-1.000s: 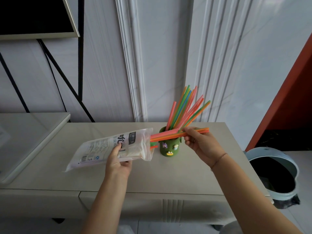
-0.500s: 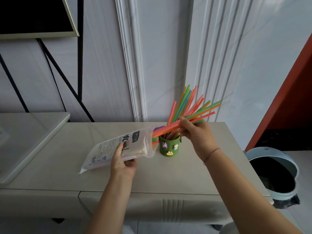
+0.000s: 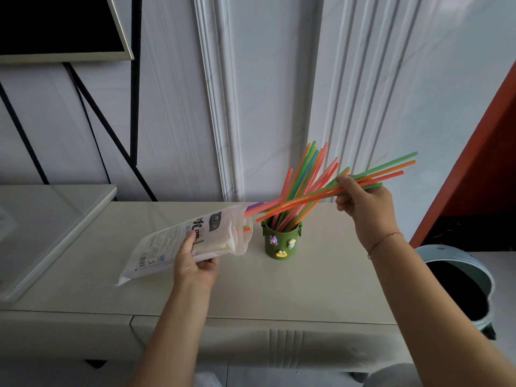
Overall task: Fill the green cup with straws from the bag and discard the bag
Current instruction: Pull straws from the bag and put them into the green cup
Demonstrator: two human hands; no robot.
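Observation:
A small green cup [image 3: 282, 241] with cartoon stickers stands on the beige cabinet top [image 3: 251, 289], holding several coloured straws that lean back right. My left hand [image 3: 194, 263] grips a white printed plastic bag [image 3: 190, 241], tilted with its open mouth toward the cup. My right hand [image 3: 363, 203] pinches a bundle of straws [image 3: 307, 201] whose left ends still reach into the bag's mouth, above the cup. A few straw tips show inside the bag opening.
A pale blue bin [image 3: 460, 286] with a dark liner stands on the floor to the right of the cabinet. A white tray-like board [image 3: 50, 227] lies at the left. A dark framed screen [image 3: 55, 29] and black metal struts are at the back left.
My right hand has drawn the straw bundle rightward and upward, farther out of the bag. The left hand tipped the bag's mouth up slightly and stayed near the cup.

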